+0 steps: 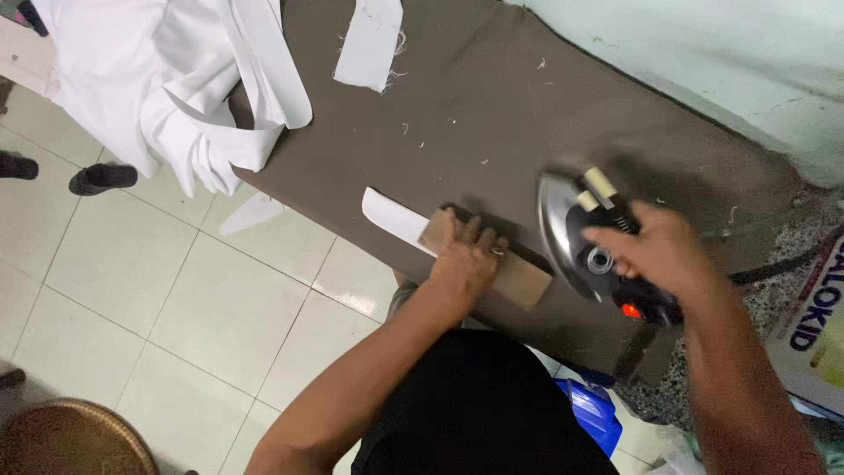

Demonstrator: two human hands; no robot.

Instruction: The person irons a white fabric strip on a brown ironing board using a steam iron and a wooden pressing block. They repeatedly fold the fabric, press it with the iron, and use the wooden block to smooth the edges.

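Two bare hands work at the near edge of a brown padded ironing board [492, 97] that runs diagonally across the view. The left hand [464, 258] lies palm down, fingers straight and close together, pressing flat on a brown cardboard template [520, 280]; it grips nothing, only bears down. Its forearm comes up from the lower left, bent at the elbow beside the person's black-clad torso. A white fabric strip [393, 218] with a pointed end pokes out from under the template's left end, lying on the board just past the fingertips. The right hand [652, 251] is closed around the black handle of a metal clothes iron [587, 246], knuckles up, wrist bent, the forearm reaching in from the lower right. The iron sits on the board just to the right of the template, its shiny soleplate edge turned towards the left hand, and a small red light glows near the heel of the handle. A dark cord [774, 264] trails off to the right from the iron. At the far end of the board a heap of white cloth [158, 79] hangs over the edge, and a separate white fabric scrap [369, 44] lies near it, with loose threads scattered about. Below is a pale tiled floor [158, 299].
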